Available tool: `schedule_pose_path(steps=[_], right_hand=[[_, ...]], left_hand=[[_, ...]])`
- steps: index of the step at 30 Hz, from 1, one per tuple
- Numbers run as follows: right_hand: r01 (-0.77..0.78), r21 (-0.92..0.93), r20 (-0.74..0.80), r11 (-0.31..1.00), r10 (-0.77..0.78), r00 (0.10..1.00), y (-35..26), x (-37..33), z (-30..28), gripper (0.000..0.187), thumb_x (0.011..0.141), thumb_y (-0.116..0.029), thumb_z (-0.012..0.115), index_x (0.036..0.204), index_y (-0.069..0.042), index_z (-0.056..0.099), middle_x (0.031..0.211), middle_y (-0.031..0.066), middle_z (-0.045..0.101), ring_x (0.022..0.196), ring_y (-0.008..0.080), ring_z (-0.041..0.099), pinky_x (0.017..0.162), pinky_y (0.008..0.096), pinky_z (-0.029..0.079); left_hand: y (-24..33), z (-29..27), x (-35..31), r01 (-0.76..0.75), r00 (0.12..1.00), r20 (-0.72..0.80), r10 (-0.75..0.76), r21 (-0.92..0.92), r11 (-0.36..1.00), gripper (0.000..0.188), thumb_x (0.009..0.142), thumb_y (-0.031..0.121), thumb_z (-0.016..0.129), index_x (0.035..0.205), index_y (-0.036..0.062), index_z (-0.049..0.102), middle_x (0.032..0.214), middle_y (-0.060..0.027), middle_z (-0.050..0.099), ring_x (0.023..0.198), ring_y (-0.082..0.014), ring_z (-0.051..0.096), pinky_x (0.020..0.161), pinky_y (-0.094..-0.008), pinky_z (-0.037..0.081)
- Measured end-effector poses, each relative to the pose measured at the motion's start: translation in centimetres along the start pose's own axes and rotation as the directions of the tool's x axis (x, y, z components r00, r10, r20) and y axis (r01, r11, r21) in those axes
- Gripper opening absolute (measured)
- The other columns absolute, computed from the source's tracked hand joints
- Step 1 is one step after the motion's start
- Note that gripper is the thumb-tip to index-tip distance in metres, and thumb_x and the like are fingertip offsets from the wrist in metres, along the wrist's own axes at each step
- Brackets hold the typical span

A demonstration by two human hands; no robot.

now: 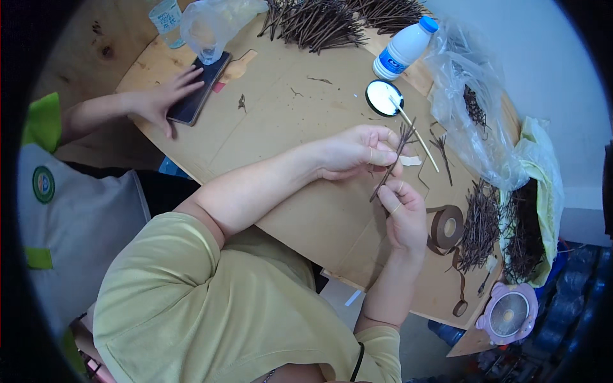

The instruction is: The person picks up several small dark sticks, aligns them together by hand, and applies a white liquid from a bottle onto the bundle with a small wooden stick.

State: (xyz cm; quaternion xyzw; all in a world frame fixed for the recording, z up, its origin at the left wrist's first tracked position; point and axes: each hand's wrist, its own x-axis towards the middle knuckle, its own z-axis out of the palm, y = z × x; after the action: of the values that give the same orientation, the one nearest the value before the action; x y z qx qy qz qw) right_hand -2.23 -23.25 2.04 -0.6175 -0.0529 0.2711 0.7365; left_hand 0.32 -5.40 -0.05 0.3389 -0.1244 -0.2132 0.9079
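Note:
My left hand [361,153] pinches a thin dark brown twig [394,165] just below its forked, branching top. The fingers of my right hand [405,214] close on the same twig lower down, near its bottom end. It is held tilted above the cardboard-covered table [287,185]. Beside it lie a small white scrap [410,161] and another forked twig [445,161]. Behind my hands is a round black-rimmed lid [384,98] of white paste, with a pale stick [421,137] resting on it.
A white bottle with a blue cap [406,48] stands behind the lid. Twig bundles [316,25] lie at the back and more twigs [480,226] at right, near a brown tape roll [447,226] and a pink fan [509,314]. At left, another person's hand [167,99] touches a dark phone [198,92].

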Motion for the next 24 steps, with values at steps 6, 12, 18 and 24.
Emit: schedule_pose_path(steps=[6, 12, 18, 24], right_hand=[[0.028, -0.085, -0.103, 0.996, -0.037, 0.994, 0.2, 0.2, 0.3, 0.010, 0.082, -0.003, 0.059, 0.091, 0.002, 0.059, 0.081, 0.0006, 0.060, 0.071, 0.0045, 0.051, 0.065, 0.0178, 0.040], [0.000, -0.113, -0.039, 0.994, -0.004, 0.999, -0.1, 0.0, -0.7, 0.018, 0.082, -0.002, 0.059, 0.099, 0.004, 0.059, 0.085, 0.0026, 0.061, 0.075, 0.0066, 0.054, 0.071, 0.0198, 0.043], [-0.032, 0.005, 0.012, 0.999, 0.032, 0.999, -0.4, -0.1, -0.4, 0.017, 0.081, -0.001, 0.059, 0.098, 0.003, 0.059, 0.087, 0.0058, 0.062, 0.077, 0.0090, 0.055, 0.073, 0.0226, 0.044], [0.023, 0.020, 0.012, 1.000, -0.024, 1.000, 0.3, 0.3, -1.0, 0.011, 0.082, -0.002, 0.059, 0.091, 0.002, 0.059, 0.086, 0.0058, 0.062, 0.076, 0.0087, 0.054, 0.072, 0.0223, 0.044]], left_hand=[[-0.2, 0.2, -0.3, 0.029, 0.997, -0.071, -0.006, 0.324, 0.946, 0.021, 0.083, 0.008, 0.060, 0.102, 0.0022, 0.055, 0.087, -0.0031, 0.060, 0.078, -0.0062, 0.056, 0.072, -0.0200, 0.045], [0.6, -0.1, -0.3, 0.081, 0.996, -0.066, -0.068, 0.229, 0.970, 0.031, 0.083, 0.007, 0.058, 0.112, -0.0018, 0.052, 0.086, -0.0039, 0.061, 0.076, -0.0085, 0.057, 0.074, -0.0234, 0.046], [-0.1, -0.6, -0.3, 0.052, 0.997, 0.062, -0.052, -0.004, 0.999, 0.030, 0.084, 0.010, 0.058, 0.111, -0.0006, 0.050, 0.085, -0.0059, 0.061, 0.078, -0.0108, 0.057, 0.074, -0.0249, 0.045], [-0.5, -0.1, -0.1, 0.034, 0.999, -0.009, -0.034, -0.024, 0.999, 0.022, 0.084, 0.011, 0.059, 0.102, 0.0021, 0.052, 0.087, -0.0042, 0.060, 0.079, -0.0091, 0.057, 0.074, -0.0237, 0.044]])
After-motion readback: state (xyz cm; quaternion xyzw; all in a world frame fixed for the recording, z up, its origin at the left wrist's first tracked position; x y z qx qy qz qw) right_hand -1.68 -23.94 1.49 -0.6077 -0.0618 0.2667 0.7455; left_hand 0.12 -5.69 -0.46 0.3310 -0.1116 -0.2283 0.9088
